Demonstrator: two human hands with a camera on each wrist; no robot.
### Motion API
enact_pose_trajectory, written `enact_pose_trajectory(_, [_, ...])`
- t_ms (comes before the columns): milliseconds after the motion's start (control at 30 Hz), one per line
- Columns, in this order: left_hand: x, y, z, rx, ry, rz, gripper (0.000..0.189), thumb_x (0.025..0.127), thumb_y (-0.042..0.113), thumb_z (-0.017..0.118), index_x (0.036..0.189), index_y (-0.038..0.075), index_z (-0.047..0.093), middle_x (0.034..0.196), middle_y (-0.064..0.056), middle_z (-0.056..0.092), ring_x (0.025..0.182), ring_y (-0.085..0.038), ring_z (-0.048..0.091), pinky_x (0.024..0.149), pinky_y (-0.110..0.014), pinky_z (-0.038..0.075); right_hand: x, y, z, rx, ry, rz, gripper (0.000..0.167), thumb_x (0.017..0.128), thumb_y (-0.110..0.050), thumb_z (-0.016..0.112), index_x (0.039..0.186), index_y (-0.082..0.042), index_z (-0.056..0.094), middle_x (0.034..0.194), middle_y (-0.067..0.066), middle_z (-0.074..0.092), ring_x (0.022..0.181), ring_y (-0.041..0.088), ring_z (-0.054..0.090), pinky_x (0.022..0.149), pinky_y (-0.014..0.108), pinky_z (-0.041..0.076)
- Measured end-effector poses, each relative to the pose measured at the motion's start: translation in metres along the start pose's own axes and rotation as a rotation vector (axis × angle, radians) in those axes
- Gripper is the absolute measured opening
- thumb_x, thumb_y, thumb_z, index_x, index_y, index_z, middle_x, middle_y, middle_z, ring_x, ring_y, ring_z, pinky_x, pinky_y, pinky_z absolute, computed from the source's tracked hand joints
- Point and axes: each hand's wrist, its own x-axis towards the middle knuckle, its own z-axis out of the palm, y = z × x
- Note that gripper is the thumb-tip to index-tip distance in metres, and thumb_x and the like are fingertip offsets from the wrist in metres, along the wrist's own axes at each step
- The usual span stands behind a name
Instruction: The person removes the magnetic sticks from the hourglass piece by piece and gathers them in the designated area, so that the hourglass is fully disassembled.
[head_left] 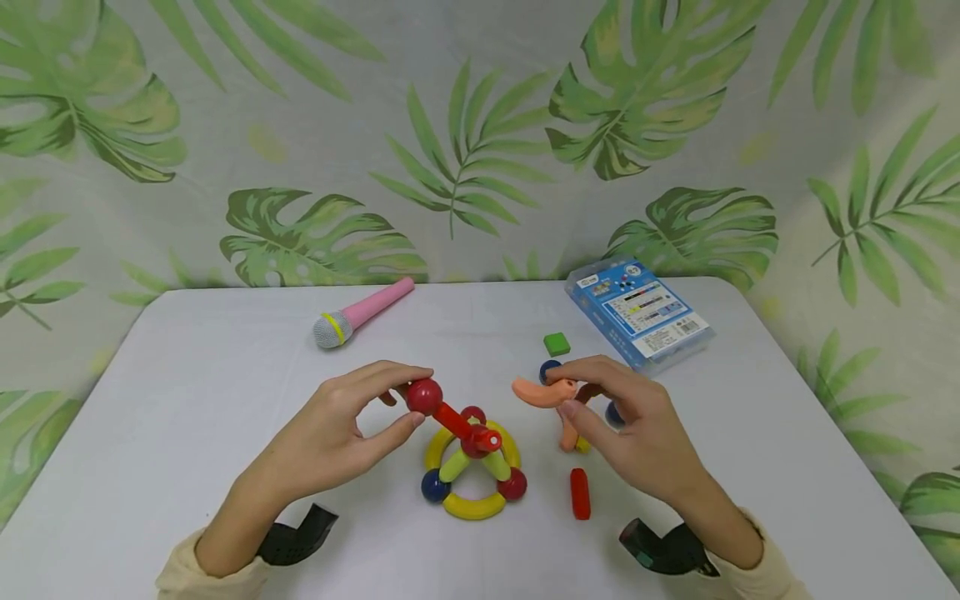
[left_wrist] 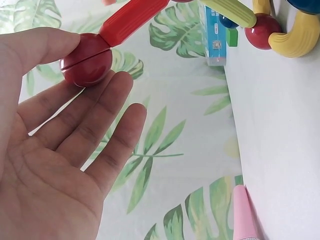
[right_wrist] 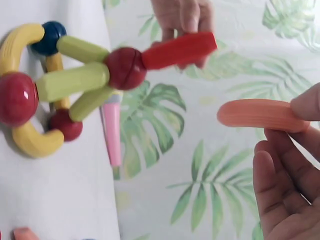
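Note:
Between thumb and fingers, my left hand (head_left: 341,429) pinches a red ball (left_wrist: 87,60) at the outer end of a red stick (head_left: 452,420). That stick joins the top red ball (right_wrist: 126,68) of a magnetic stick-and-ball model. Light green sticks (right_wrist: 75,81) run from this top ball down to a ring of yellow curved sticks (head_left: 474,507), with a blue ball (head_left: 435,486) and red balls at its joints. Another red stick (right_wrist: 180,50) juts from the top ball. My right hand (head_left: 637,425) pinches an orange curved stick (right_wrist: 255,114) by one end, apart from the model, to its right.
Below my right hand lie a loose red stick (head_left: 581,493), another orange stick (head_left: 568,432) and blue balls (head_left: 550,370), partly covered. Farther back are a green block (head_left: 557,344), a blue-labelled box (head_left: 641,312) and a pink toy microphone (head_left: 367,311). A leaf-print cloth hangs behind the white table (head_left: 225,358).

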Motion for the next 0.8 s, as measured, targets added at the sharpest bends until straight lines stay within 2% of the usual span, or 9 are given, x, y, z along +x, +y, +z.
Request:
enact_pose_trajectory(100, [0.0, 0.0, 0.0, -0.001, 0.0, 0.0, 0.045, 0.089, 0.002, 0.078, 0.132, 0.011, 0.066, 0.117, 0.006, 0.073, 0.102, -0.009, 0.067, 0.082, -0.025, 0.058, -0.004, 0.005, -0.008, -0.006, 0.027, 0.042, 0.037, 0.096, 0.01, 0.063, 0.128, -0.007, 0.068, 0.122, 0.003, 0.071, 0.105, 0.009, 0.063, 0.083, 0.019, 0.056])
enact_pose_trajectory(200, [0.0, 0.001, 0.0, -0.001, 0.001, 0.003, 0.046, 0.089, 0.002, 0.079, 0.132, 0.011, 0.066, 0.118, 0.006, 0.072, 0.101, -0.009, 0.067, 0.081, -0.025, 0.058, -0.01, 0.013, -0.014, -0.044, 0.028, 0.119, 0.035, 0.1, 0.005, 0.059, 0.132, -0.008, 0.065, 0.123, 0.003, 0.07, 0.11, 0.004, 0.062, 0.089, 0.016, 0.054])
enact_pose_trajectory(300, [0.0, 0.001, 0.0, -0.001, 0.001, 0.002, 0.046, 0.088, 0.001, 0.079, 0.132, 0.011, 0.066, 0.118, 0.005, 0.072, 0.101, -0.009, 0.067, 0.081, -0.025, 0.058, -0.017, 0.027, -0.019, -0.123, 0.007, 0.173, 0.033, 0.101, 0.0, 0.061, 0.133, -0.008, 0.062, 0.123, 0.005, 0.07, 0.108, 0.002, 0.061, 0.087, 0.015, 0.054])
enact_pose_trajectory(400, [0.0, 0.001, -0.001, 0.003, -0.002, -0.006, 0.046, 0.088, 0.002, 0.079, 0.132, 0.011, 0.066, 0.118, 0.006, 0.072, 0.1, -0.008, 0.067, 0.081, -0.025, 0.058, -0.023, 0.045, -0.025, -0.222, -0.018, 0.183, 0.03, 0.1, -0.002, 0.063, 0.13, -0.009, 0.063, 0.119, 0.004, 0.072, 0.104, 0.004, 0.062, 0.085, 0.015, 0.054])
enact_pose_trajectory(500, [0.0, 0.0, -0.001, 0.005, -0.003, -0.017, 0.045, 0.089, 0.003, 0.079, 0.132, 0.011, 0.066, 0.117, 0.007, 0.072, 0.1, -0.008, 0.067, 0.081, -0.025, 0.058, -0.027, 0.063, -0.032, -0.285, -0.062, 0.188, 0.025, 0.101, -0.004, 0.064, 0.125, -0.012, 0.067, 0.115, 0.004, 0.074, 0.1, 0.009, 0.065, 0.084, 0.019, 0.055])
enact_pose_trajectory(700, [0.0, 0.0, -0.001, -0.001, -0.006, -0.025, 0.045, 0.089, 0.003, 0.079, 0.132, 0.011, 0.066, 0.119, 0.006, 0.072, 0.1, -0.007, 0.067, 0.081, -0.025, 0.058, -0.032, 0.089, -0.042, -0.285, -0.225, 0.308, 0.022, 0.104, -0.013, 0.06, 0.123, -0.015, 0.07, 0.121, 0.004, 0.072, 0.101, 0.018, 0.067, 0.083, 0.03, 0.058])
enact_pose_trajectory(800, [0.0, 0.001, -0.001, 0.003, -0.005, -0.029, 0.045, 0.089, 0.004, 0.079, 0.132, 0.011, 0.066, 0.119, 0.007, 0.072, 0.1, -0.007, 0.067, 0.081, -0.025, 0.058, -0.033, 0.099, -0.042, -0.309, -0.26, 0.346, 0.024, 0.105, -0.014, 0.059, 0.126, -0.012, 0.069, 0.123, 0.004, 0.072, 0.103, 0.021, 0.068, 0.083, 0.032, 0.058])
